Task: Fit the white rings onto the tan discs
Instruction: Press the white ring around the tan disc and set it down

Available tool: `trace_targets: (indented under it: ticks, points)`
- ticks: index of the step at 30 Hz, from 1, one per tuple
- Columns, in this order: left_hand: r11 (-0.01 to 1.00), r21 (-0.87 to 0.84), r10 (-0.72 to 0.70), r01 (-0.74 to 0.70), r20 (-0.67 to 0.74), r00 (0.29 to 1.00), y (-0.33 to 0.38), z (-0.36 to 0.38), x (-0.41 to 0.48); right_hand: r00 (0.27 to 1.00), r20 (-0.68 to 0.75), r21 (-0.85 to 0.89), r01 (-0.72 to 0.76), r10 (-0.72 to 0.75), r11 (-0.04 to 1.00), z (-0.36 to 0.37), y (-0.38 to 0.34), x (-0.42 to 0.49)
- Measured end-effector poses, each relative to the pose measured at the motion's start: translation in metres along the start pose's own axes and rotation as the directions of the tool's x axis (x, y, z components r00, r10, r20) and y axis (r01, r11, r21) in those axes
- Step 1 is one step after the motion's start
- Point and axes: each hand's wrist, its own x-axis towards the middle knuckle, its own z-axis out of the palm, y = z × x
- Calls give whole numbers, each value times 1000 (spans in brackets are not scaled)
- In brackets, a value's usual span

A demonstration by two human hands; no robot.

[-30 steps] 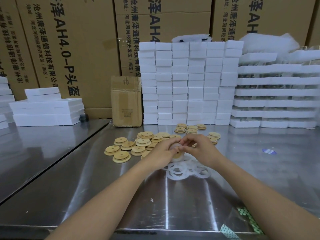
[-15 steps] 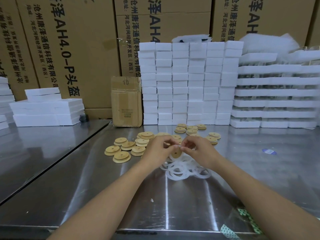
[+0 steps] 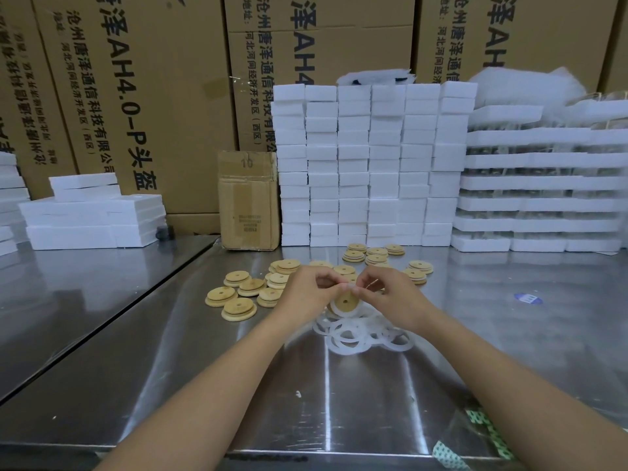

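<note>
Steel desk [image 3: 306,402]. Pile of white rings [image 3: 360,334] lies on it directly beneath the hands; contact cannot be told. Above the pile, left hand [image 3: 307,295] and right hand [image 3: 390,300] both pinch one tan disc [image 3: 346,302], face tilted toward the camera, with a white band [image 3: 337,311] showing at its lower rim.

Judgement: hold the disc steady, walk fingertips round the rim, stretch evenly, check seating all round.

Loose tan discs [image 3: 238,295] lie left of the left hand, more discs [image 3: 373,254] beyond.
</note>
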Motion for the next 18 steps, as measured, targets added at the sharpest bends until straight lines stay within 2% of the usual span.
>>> trace_targets:
  ticks: [6, 13, 18]
  points:
    - [997, 75, -30, 35, -67, 997, -2, -4, 2, 1000, 2, -11, 12, -12, 1000, 2, 2, 0]
    - [999, 27, -20, 20, -29, 999, -7, -7, 4, 1000, -30, 38, 0, 1, 999, 1, 2, 2]
    - [995, -65, -69, 70, 18, 997, -10, -10, 7, 999, 4, 96, -44, 44, 994, -2, 7, 4]
